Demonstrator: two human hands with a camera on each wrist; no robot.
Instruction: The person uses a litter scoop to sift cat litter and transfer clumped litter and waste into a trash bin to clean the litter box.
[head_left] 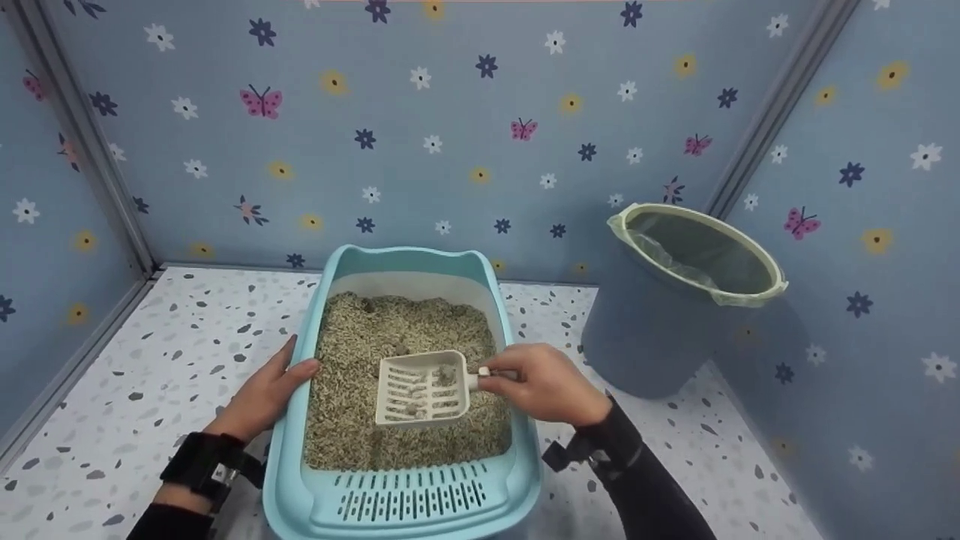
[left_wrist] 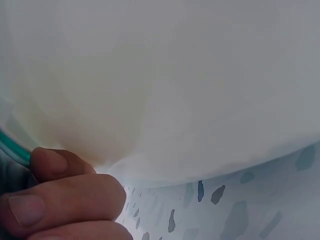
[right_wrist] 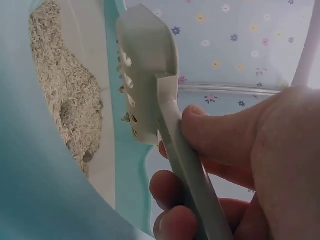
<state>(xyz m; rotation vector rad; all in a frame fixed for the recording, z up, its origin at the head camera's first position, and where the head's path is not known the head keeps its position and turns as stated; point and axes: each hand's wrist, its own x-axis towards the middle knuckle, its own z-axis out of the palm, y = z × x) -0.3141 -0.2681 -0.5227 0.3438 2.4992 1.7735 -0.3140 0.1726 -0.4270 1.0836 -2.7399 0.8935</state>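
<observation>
A grey bin lined with a pale green bag stands near the right back corner of the speckled floor. Blue walls printed with flowers and butterflies close in the floor at the back and both sides.

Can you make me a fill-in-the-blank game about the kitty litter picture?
1. The right hand holds a white ____ by its handle.
2. The litter box is light ____.
3. The left hand rests on the box's ____ side.
4. The bin stands to the ____ of the litter box.

Missing words: scoop; blue; left; right
</observation>
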